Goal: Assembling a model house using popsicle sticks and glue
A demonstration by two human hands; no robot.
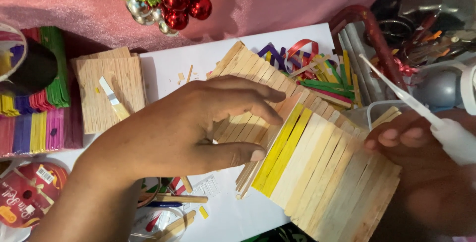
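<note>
My left hand lies fingers spread on the craft-stick panel, thumb at its two yellow sticks. My right hand is clamped around a white glue bottle at the panel's right edge. Little free room: stacked coloured sticks far left, a red-labelled ribbon spool lower left.

Round red ribbon-spool label, bottom-left corner.

loose sticks crowd right, white sheet open
</note>
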